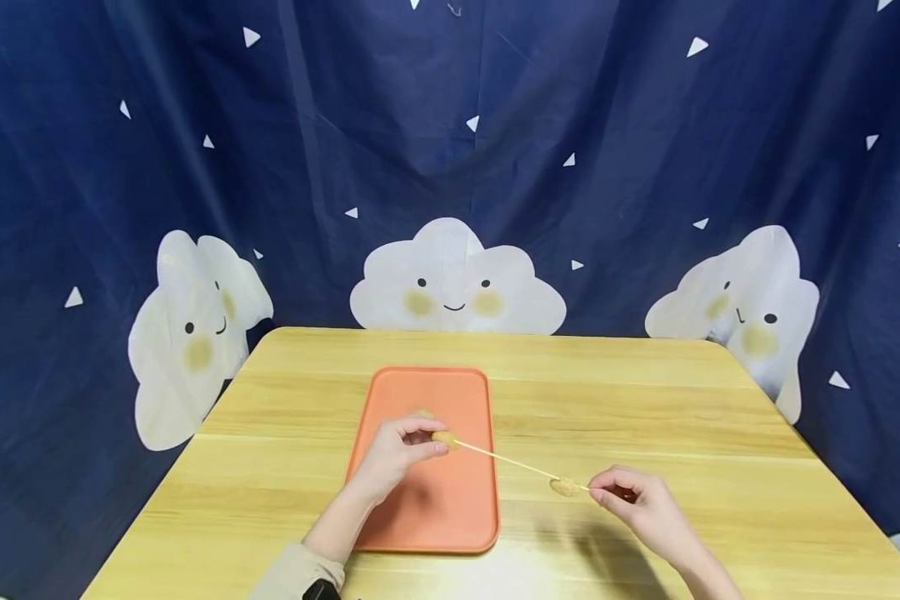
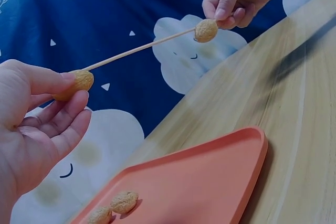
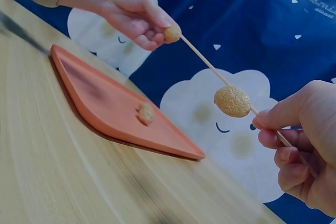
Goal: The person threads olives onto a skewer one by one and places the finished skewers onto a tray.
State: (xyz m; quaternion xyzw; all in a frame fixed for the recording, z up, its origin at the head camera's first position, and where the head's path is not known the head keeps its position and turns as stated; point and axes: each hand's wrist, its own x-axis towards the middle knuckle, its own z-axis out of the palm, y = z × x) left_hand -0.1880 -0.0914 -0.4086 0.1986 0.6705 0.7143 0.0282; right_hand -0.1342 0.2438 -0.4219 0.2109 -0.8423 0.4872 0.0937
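Note:
My left hand (image 1: 401,458) pinches a tan, wrinkled oval ball (image 2: 79,84) between thumb and fingers, above an orange tray. The far end of a thin wooden skewer (image 1: 506,459) meets this ball; how deep it goes in cannot be seen. To the right, my right hand (image 1: 641,504) pinches the skewer near its other end, over the bare wood. A second wrinkled ball (image 3: 232,102) is threaded on the skewer, just ahead of the right fingertips. In the left wrist view, two more such balls lie on the tray, one of them (image 2: 124,202) in full sight.
The orange tray (image 1: 450,525) has a low raised rim and lies left of the middle of the wooden table (image 1: 607,400). Behind the table hangs a dark blue curtain (image 1: 390,100) with white clouds and triangles.

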